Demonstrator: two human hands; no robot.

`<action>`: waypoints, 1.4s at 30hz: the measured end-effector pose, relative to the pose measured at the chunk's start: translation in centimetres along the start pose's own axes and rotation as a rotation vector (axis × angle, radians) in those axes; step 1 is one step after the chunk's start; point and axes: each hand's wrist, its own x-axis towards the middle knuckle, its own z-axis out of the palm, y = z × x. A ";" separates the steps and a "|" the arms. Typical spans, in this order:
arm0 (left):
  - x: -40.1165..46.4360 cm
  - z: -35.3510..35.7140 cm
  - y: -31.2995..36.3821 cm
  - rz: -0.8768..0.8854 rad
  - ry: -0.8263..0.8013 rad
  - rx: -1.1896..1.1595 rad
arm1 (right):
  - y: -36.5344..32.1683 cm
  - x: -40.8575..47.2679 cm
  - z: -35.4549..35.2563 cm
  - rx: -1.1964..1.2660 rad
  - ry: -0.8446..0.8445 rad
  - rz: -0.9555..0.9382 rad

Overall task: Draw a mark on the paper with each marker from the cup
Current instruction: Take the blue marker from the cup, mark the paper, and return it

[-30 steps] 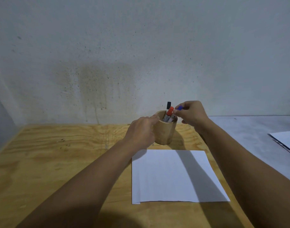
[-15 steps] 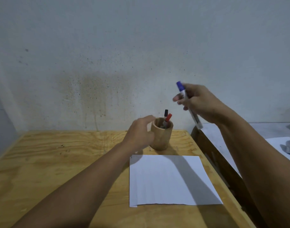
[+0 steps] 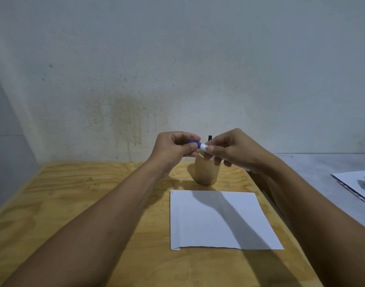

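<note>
both hands meet above the wooden cup point(image 3: 206, 172): right hand point(image 3: 232, 151) grips the blue marker point(image 3: 201, 146) barrel, left hand point(image 3: 173, 149) pinches its cap; paper point(image 3: 218, 222) lies on the worktop point(image 3: 84, 204) below

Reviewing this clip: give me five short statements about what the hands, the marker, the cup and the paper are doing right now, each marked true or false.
1. Both hands hold the blue marker. True: the left hand grips the cap end, the right hand the white barrel.
2. The marker tip touches the paper. False: the marker is held above the cup.
3. The cup lies tipped over. False: it stands upright.
4. A black-capped marker shows behind the hands. True.
5. The paper is covered in blue marks. False: only a tiny red mark shows at its far left corner.
</note>
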 end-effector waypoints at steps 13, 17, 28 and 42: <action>-2.0 -6.2 -5.6 -0.124 0.165 0.809 | 2.0 -1.1 2.9 0.686 -0.060 0.158; -3.4 -6.8 -8.2 -0.114 0.091 0.990 | 2.9 -1.5 4.2 1.196 -0.195 0.290; -4.7 -7.0 -10.6 -0.024 0.203 0.911 | 6.0 -0.6 10.2 0.773 0.204 0.249; -7.7 -5.1 -12.3 0.183 -0.067 0.976 | 6.3 0.5 14.0 0.601 0.224 0.221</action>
